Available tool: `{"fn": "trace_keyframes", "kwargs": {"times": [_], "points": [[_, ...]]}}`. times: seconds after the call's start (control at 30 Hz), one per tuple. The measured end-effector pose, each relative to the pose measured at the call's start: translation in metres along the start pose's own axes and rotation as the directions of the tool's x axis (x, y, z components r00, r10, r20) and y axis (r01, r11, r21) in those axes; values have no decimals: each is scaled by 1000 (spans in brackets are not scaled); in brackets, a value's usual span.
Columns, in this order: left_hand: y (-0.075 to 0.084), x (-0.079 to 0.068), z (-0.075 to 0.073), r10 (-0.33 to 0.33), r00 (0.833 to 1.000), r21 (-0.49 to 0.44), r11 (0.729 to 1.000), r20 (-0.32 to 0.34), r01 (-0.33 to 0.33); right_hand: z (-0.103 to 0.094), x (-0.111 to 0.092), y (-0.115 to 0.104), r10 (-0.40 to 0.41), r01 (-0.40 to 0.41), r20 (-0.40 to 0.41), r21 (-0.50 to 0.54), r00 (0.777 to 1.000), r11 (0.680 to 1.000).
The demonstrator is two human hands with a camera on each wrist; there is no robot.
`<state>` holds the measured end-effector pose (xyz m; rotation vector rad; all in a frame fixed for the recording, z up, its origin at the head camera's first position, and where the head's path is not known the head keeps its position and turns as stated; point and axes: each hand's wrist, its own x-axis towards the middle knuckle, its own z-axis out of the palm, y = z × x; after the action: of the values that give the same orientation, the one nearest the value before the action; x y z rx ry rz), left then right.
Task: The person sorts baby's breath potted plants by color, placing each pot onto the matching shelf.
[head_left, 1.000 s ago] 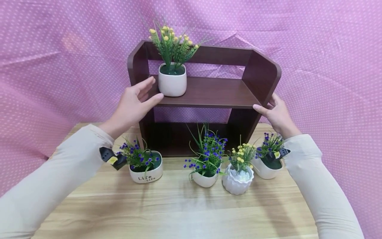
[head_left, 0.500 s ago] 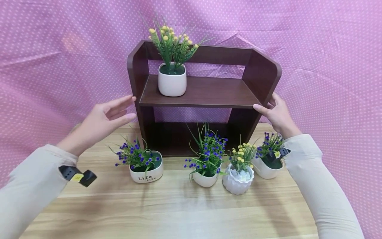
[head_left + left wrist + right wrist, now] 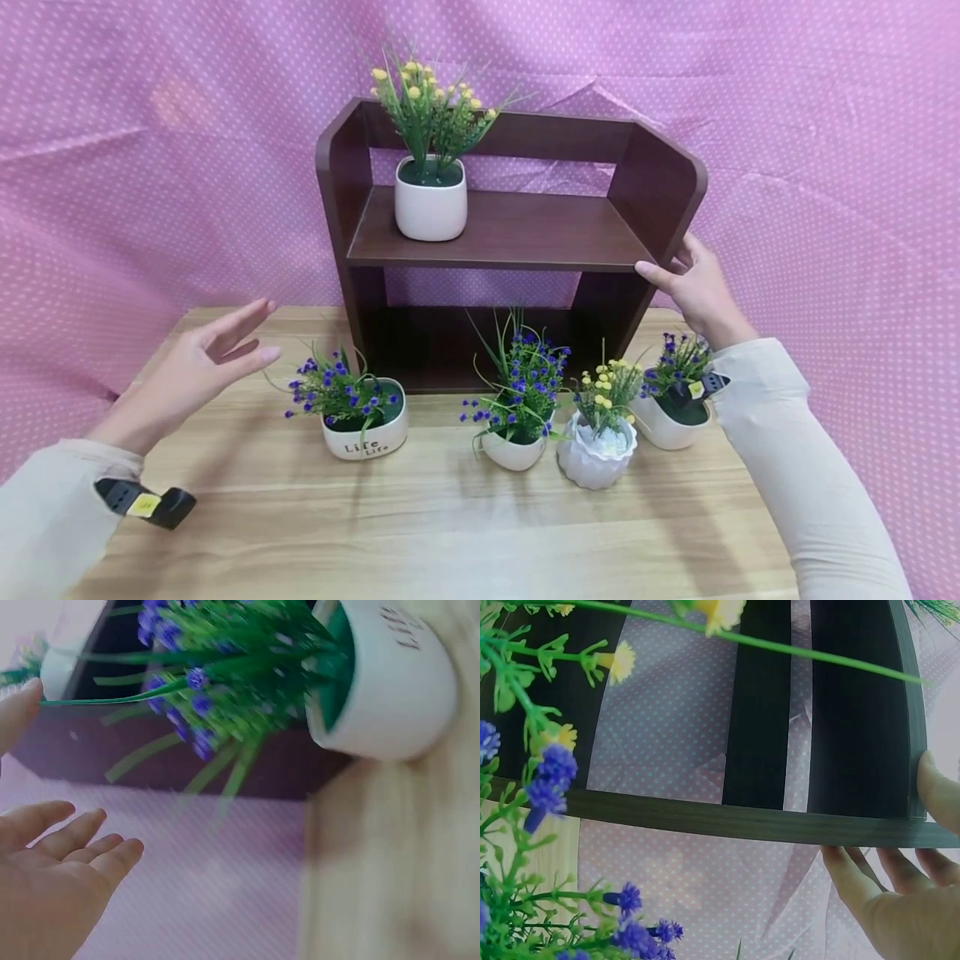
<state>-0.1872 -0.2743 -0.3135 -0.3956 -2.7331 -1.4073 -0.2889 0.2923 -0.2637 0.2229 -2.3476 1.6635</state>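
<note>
A dark brown two-tier shelf [image 3: 517, 229] stands at the back of the table. My right hand [image 3: 697, 287] holds its right side panel, thumb at the front edge of the upper board and fingers along the outer face. In the right wrist view those fingers [image 3: 900, 877] lie against the panel. My left hand [image 3: 202, 358] is in the air at the left, fingers spread and holding nothing. Nearest to it is a white oval pot [image 3: 367, 437] of purple flowers, lettered "Life". On the upper board stands a white pot [image 3: 431, 208] with yellow flowers.
Along the shelf's front stand a white pot of purple flowers [image 3: 516, 450], a ruffled white pot of yellow flowers [image 3: 596, 458], and another white pot of purple flowers [image 3: 667, 425] at the right. A pink dotted cloth [image 3: 187, 167] hangs behind the wooden table [image 3: 450, 533].
My left hand has moved away from beside the potted yellow flowers on the upper board, down and to the left. The right hand has stayed on the shelf.
</note>
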Motion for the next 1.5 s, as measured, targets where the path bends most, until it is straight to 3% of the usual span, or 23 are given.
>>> {"fn": "trace_keyframes", "kwargs": {"times": [0.33, 0.5, 0.7, 0.9, 0.97, 1.2, 1.5], "points": [[-56, -22, -3, 41, 999, -73, 997, 6, -41, -1, -2, -1, -6, 6, -8, 6, 1000, 1000], [-72, -28, 1, 0, 1000, -61, 998, -10, -1, -1, -4, 2, 1, -1, -6, 19, 1000, 1000], [-94, -34, 4, 83, 996, -152, 985, -13, -84, 1, -4, 5, -7, 7, -6, 44, 1000, 999], [-113, -38, 4, -6, 1000, -31, 999, 1, 6, 2, -3, 6, -8, 9, -17, 46, 1000, 999], [-118, -38, 7, -21, 1000, -27, 999, 19, 22, 2, -3, 6, -6, 7, -18, 54, 1000, 999], [-127, -36, 25, -38, 996, -166, 985, 86, 52, 3, -5, 4, -5, 6, -13, 52, 1000, 999], [-125, -28, 52, -46, 988, -177, 982, 145, 72, 3, -3, 5, -2, 3, -16, 69, 1000, 998]]}}
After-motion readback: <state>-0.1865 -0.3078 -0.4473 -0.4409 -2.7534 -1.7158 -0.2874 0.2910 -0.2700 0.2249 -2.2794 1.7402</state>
